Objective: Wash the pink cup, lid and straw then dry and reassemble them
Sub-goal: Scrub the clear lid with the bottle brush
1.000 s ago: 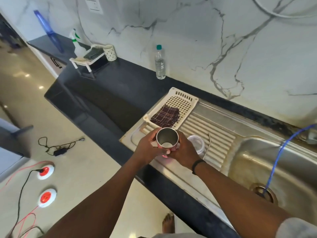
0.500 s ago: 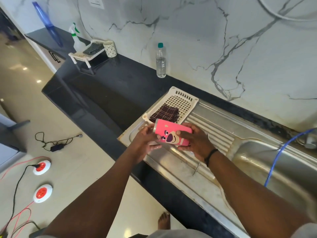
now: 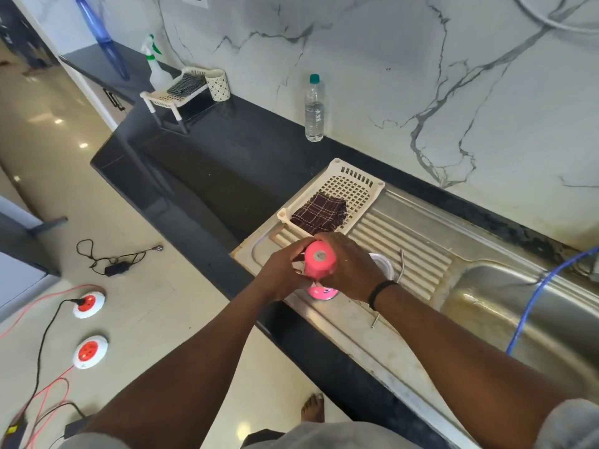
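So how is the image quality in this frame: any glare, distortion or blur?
Head view: wide-angle bending curves the counter edge; ceiling lights glare off the glossy floor; the pink cup casts a pink reflection on the steel drainboard; hands stay sharp.

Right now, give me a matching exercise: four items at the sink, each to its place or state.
Items:
1. pink cup
2. checked cloth
3. water bottle
4. metal straw

Places or states:
A. stands by the marble wall
B. lies in the white basket
C. held upside down in both hands
D. lies on the ribbed drainboard

Pairs: 1-C, 2-B, 3-A, 4-D
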